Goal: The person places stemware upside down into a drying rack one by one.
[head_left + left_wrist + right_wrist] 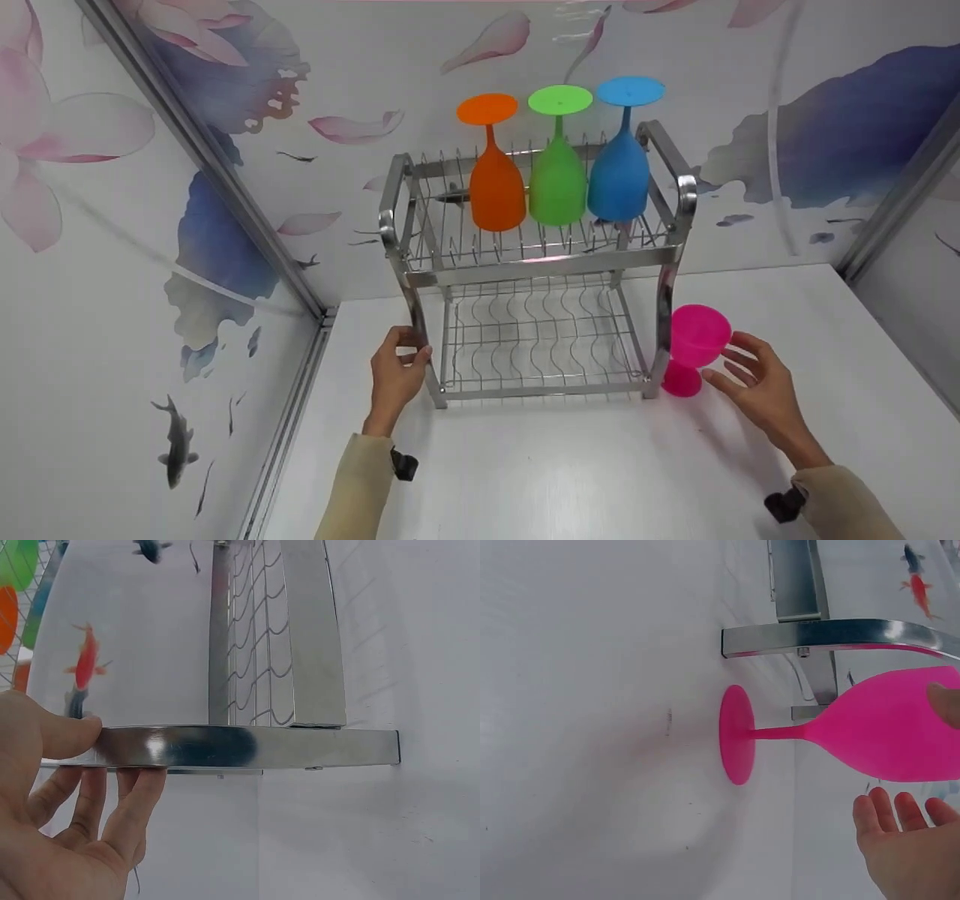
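Observation:
A two-tier metal dish rack [540, 260] stands against the back wall. My left hand [394, 375] grips its left front post [180, 746] between thumb and fingers. Upside down on the top tier are an orange goblet [496, 195], a green goblet [557, 187] and a blue goblet [619, 180]. A pink goblet [699, 335] stands upright on the table beside the right post. Around its bowl my right hand [765, 386] is spread, the fingers apart from the bowl in the right wrist view. The thumb overlaps the bowl there; contact is unclear.
The white table [525, 465] extends in front of the rack. Patterned panels with flowers and fish enclose it, with a metal frame strip [289, 420] along the left side. The rack's lower tier [544, 391] has wavy wire dividers.

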`<control>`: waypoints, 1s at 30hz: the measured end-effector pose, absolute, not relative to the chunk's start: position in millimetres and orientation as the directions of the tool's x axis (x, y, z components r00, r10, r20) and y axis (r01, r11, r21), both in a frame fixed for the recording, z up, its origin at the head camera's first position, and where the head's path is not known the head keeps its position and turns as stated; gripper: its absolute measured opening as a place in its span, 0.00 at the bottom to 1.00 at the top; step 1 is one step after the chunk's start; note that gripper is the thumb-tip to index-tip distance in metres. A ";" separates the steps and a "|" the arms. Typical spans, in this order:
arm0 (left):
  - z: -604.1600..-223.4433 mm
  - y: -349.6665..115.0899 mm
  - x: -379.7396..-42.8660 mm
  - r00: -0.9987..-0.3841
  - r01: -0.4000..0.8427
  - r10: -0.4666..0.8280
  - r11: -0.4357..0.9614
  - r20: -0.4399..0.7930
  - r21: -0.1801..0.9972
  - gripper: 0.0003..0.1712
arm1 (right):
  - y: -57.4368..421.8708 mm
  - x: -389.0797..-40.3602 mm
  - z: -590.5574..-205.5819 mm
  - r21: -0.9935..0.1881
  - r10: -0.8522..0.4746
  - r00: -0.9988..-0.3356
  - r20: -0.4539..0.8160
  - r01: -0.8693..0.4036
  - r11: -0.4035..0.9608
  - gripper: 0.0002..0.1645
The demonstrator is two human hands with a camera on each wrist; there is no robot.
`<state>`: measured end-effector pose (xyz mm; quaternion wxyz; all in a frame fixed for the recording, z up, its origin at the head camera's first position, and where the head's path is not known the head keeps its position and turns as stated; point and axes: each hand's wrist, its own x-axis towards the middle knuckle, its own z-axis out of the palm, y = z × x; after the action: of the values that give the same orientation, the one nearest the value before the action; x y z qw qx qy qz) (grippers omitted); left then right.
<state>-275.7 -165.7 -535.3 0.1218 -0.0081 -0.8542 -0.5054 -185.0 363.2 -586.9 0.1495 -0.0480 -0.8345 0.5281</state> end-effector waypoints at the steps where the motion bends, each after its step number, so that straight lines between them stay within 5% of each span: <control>1: -534.9 -165.8 -275.7 -0.970 0.136 -0.111 0.489 0.217 0.862 0.18 | 362.2 -187.9 -589.2 -0.903 0.237 -0.954 0.184 -0.069 0.424 0.52; 15: -537.8 -166.0 -273.5 -0.971 0.133 -0.110 0.492 0.212 0.861 0.18 | 351.7 -211.3 -622.1 -0.969 0.209 -0.978 0.028 0.025 0.247 0.60; 30: -537.3 -165.2 -273.8 -0.968 0.143 -0.113 0.476 0.222 0.868 0.18 | 346.6 -217.6 -620.9 -0.960 0.215 -0.974 0.076 -0.013 0.280 0.56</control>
<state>-273.8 -165.2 -537.3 0.1252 -0.0089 -0.8498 -0.5120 -217.6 346.6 -620.9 0.0955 -0.0635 -0.7941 0.5968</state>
